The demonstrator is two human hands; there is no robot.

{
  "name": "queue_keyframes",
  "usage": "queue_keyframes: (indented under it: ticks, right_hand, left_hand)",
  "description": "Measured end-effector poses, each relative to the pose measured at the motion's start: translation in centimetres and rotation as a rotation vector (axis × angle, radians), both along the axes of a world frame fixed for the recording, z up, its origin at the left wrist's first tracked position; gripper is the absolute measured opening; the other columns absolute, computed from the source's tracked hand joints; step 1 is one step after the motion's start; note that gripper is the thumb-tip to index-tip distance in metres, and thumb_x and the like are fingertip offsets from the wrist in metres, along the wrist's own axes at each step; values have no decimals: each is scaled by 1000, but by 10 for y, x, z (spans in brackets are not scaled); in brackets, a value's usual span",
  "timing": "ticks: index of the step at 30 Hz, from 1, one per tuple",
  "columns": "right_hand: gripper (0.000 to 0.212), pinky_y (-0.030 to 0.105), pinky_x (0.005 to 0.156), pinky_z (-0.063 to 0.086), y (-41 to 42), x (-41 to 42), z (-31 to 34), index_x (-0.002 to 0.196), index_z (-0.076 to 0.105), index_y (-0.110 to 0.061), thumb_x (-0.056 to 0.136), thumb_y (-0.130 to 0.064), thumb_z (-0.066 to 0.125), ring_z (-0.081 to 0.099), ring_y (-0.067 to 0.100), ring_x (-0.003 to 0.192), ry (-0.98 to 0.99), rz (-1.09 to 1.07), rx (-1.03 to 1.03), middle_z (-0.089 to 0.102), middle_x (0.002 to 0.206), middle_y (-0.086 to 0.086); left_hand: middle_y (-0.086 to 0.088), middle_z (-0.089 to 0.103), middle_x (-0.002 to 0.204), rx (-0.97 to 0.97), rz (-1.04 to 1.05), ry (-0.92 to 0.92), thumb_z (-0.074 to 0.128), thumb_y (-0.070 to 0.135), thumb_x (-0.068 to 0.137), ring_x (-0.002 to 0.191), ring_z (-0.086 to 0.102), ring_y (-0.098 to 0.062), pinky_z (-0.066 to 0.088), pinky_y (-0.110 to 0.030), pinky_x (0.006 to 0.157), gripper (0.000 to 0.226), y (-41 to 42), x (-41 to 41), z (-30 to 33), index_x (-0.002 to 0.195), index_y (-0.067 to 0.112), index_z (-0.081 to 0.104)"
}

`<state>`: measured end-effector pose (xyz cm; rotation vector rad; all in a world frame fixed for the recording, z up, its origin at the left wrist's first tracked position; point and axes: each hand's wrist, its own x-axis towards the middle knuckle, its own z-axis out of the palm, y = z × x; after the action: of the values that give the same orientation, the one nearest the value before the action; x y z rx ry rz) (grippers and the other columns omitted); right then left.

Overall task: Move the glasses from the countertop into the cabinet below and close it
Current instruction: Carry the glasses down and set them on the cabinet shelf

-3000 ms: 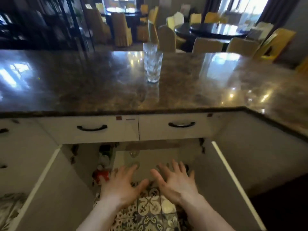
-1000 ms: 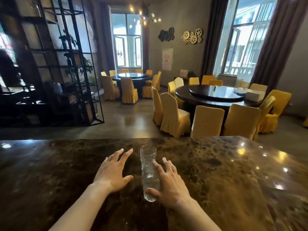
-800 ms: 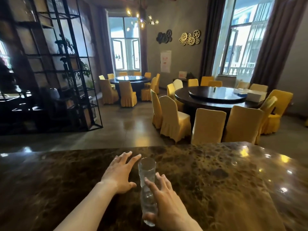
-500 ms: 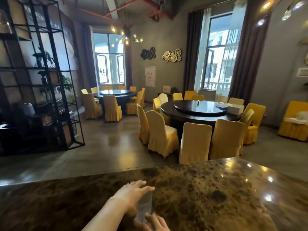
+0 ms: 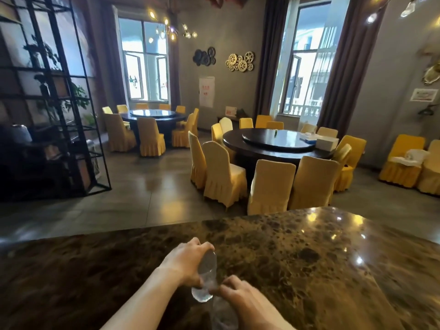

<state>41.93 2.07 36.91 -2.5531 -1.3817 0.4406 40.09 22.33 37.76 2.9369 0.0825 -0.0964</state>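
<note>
Two clear glasses are over the dark marble countertop (image 5: pixel 297 253), near its front edge. My left hand (image 5: pixel 185 260) is closed around the upper glass (image 5: pixel 205 282), which is tilted with its base toward me. My right hand (image 5: pixel 245 303) grips the lower glass (image 5: pixel 223 316) just beneath it, partly cut off by the bottom of the frame. The two glasses sit close together; I cannot tell whether they still touch. The cabinet below is out of view.
Beyond the counter's far edge lies a dining room with round dark tables (image 5: pixel 276 144) and yellow-covered chairs (image 5: pixel 271 186). A black metal shelf unit (image 5: pixel 59 115) stands at the left. The countertop stretches to the left and right of my hands.
The view rose from the open cabinet to the counter. Both hands reached the stacked glasses, closed on them, and the upper glass has tilted away from the lower one.
</note>
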Motion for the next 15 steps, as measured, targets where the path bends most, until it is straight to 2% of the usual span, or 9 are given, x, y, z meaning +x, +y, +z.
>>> queue_keyframes:
  ticks: [3, 5, 9, 15]
  right_hand:
    - [82, 36, 106, 44, -12, -11, 3, 147, 42, -43, 78, -28, 83, 51, 20, 126, -24, -119, 7, 44, 139, -4]
    - [89, 34, 105, 45, -14, -27, -3, 149, 41, -42, 72, -33, 87, 51, 18, 125, -6, -122, 33, 45, 138, -8]
    - [90, 32, 104, 47, -36, -29, 10, 148, 42, -42, 71, -37, 90, 51, 15, 121, -52, -195, 69, 47, 134, -11]
    - [87, 30, 93, 52, -76, -57, 29, 145, 46, -42, 70, -40, 89, 55, 15, 115, -136, -128, 140, 49, 130, -11]
  left_hand:
    - [7, 49, 127, 11, 36, -25, 88, 43, 66, 115, 52, -20, 48, -32, 95, 89, 7, -21, -6, 141, 41, 41]
    - [9, 50, 124, 12, 54, -34, 89, 44, 64, 113, 52, -18, 49, -31, 93, 90, 11, -37, -11, 139, 42, 42]
    - [11, 50, 121, -10, 106, -64, 90, 47, 62, 110, 52, -15, 50, -30, 91, 90, 16, -75, -10, 138, 44, 42]
    - [12, 51, 119, 18, 226, -47, 90, 50, 61, 112, 51, -16, 50, -32, 93, 89, -15, -158, 13, 137, 43, 44]
